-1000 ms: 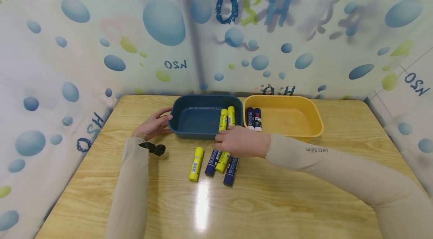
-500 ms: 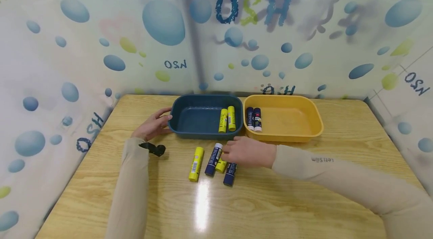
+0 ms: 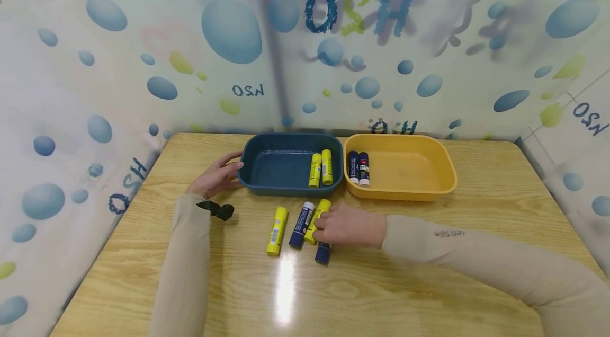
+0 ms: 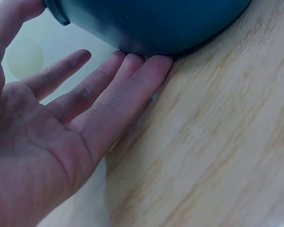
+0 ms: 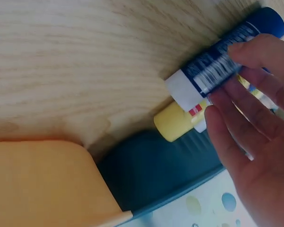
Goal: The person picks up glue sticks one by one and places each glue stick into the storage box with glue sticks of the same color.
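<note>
My left hand [image 3: 214,178] is at the left end of a dark blue bin [image 3: 276,165]; in the left wrist view its nearly straight fingers [image 4: 118,94] touch the bin's wall, the thumb up at the rim. My right hand [image 3: 350,227] pinches a navy glue stick [image 5: 213,68] with a white end, thumb on its label and fingers along its other side. In the head view only that stick's lower end shows below the hand. Beside it lie a yellow glue stick [image 3: 318,215], another navy glue stick [image 3: 302,224] and, farther left, a second yellow glue stick [image 3: 276,232].
Two yellow glue sticks [image 3: 321,168] lie at the right end of the blue bin. An orange-yellow bin [image 3: 405,170] stands against it on the right, with two navy glue sticks [image 3: 359,168] at its left end. A patterned wall covering [image 3: 295,82] rises behind the table.
My right hand has drawn back from the blue bin's front edge toward the table's front, onto the rightmost navy glue stick. More of the middle yellow stick shows. The left hand keeps its place.
</note>
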Demonstrator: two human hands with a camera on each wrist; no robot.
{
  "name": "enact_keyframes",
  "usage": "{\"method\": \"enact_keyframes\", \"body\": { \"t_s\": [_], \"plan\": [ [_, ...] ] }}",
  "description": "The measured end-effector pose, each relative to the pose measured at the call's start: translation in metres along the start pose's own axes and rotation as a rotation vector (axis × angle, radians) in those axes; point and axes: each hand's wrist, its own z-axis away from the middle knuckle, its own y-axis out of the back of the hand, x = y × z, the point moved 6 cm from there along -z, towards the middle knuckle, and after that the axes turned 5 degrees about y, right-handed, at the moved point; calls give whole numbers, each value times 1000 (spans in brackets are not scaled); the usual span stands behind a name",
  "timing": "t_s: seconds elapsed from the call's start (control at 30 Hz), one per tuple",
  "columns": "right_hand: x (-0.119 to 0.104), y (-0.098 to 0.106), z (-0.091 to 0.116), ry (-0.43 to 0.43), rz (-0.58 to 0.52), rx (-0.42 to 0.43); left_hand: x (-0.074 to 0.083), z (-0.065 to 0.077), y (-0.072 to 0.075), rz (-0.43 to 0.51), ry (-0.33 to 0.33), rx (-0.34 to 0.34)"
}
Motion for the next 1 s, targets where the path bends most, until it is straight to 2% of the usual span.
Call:
{"method": "enact_keyframes", "body": {
  "t_s": [0.13,0.47,0.8,1.0],
  "plan": [
    [-5,-6,-1,28,58,2,0,-1,0,-9,-2,4],
    [-3,-13,7,17,39,18,0,-1,0,-11,-18,-2],
    [4,-3,18,-29,-25,15,0,0,0,-20,-13,-9],
    [12,8,29,-73,-46,46,0,0,-1,-28,-7,-6]
  ]
}}
